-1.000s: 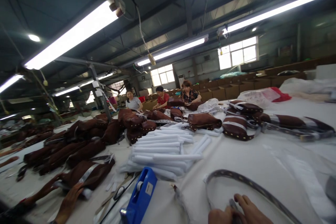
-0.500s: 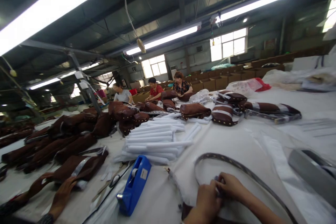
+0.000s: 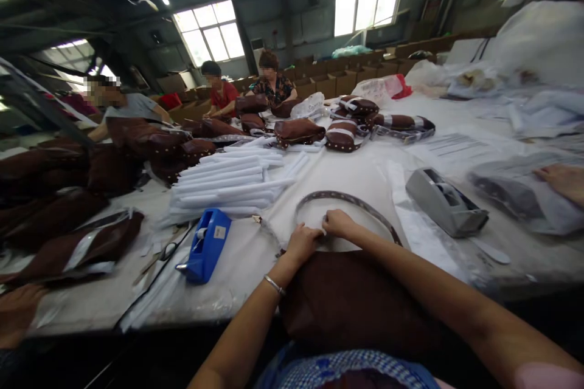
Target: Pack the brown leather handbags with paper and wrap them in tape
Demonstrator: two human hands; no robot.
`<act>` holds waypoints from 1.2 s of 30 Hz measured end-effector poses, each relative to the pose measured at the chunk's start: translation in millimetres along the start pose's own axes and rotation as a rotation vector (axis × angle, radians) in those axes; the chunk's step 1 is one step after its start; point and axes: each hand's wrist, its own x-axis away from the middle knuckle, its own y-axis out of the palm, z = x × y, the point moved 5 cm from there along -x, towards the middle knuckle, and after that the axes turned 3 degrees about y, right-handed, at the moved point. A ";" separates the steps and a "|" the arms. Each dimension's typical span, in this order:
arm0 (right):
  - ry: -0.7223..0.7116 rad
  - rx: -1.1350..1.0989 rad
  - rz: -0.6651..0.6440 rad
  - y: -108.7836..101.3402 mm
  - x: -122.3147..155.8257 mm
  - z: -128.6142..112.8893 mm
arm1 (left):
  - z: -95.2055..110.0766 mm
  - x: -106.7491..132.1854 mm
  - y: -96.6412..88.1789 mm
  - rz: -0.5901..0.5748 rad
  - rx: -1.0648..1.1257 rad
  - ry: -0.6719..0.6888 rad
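A brown leather bag [image 3: 351,298] lies at the table's front edge, its lower part towards my body. At its far edge my left hand [image 3: 302,244] and my right hand [image 3: 340,223] are close together, fingers closed in a pinch. A small pale bit shows between the fingertips, too small to name. Beyond my hands a studded strap [image 3: 351,196] curves in an arc over the table, apparently in clear wrapping. A shorter wrapped strap end with a metal clasp [image 3: 257,219] lies to the left of my left hand.
Left stands a blue tape dispenser [image 3: 207,249], right a grey one [image 3: 447,203]. White rolls [image 3: 219,179] are piled behind, with brown bags [image 3: 298,132] beyond. Co-workers' hands show at the right [image 3: 563,181] and left [image 3: 20,310] edges. Scissors [image 3: 168,250] lie left.
My view has tilted down and turned right, so the bag and my forearms now show. My hands stay together at the bag's far edge. The left co-worker's hands have shifted mostly out of view.
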 end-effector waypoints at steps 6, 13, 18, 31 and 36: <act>-0.002 0.042 0.032 3.3 8.7 -5.4 | -2.0 4.2 -2.4 0.067 0.019 -0.010; 0.012 0.007 0.139 8.9 23.3 3.4 | -30.3 22.9 -23.0 0.343 -0.015 -0.438; 0.014 -0.024 0.172 10.5 26.4 8.1 | -45.1 9.7 -14.0 0.263 0.006 -0.526; -0.240 -0.112 0.014 8.1 13.7 16.3 | -52.8 -26.5 -17.8 0.225 0.010 -0.323; -0.304 -0.134 -0.057 0.3 7.8 15.8 | -50.0 -34.5 -14.0 0.234 0.012 -0.267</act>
